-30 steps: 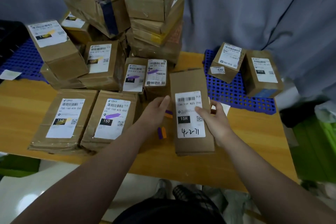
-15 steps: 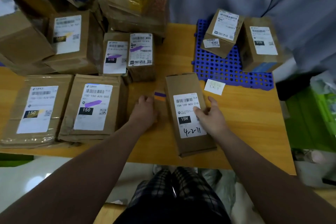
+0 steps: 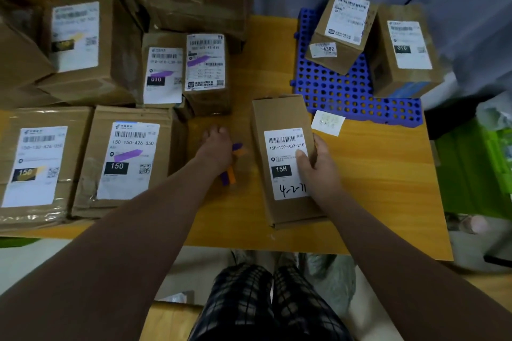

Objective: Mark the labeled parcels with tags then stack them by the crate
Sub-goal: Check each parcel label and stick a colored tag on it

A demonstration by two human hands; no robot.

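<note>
Tagging is in hand; right hand (image 3: 318,166) holds the 15H parcel (image 3: 277,116) flat on the table (image 3: 374,188), thumb on its label (image 3: 277,151), fingers curled round its edge; left hand (image 3: 217,147) curls over the purple and orange tags (image 3: 228,176), pinch unclear; next, probably lift one tag onto the label.

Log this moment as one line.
left hand: over purple-orange tags, grip unclear | right hand: grips 15H parcel on table | 15H label: no tag yet
</note>
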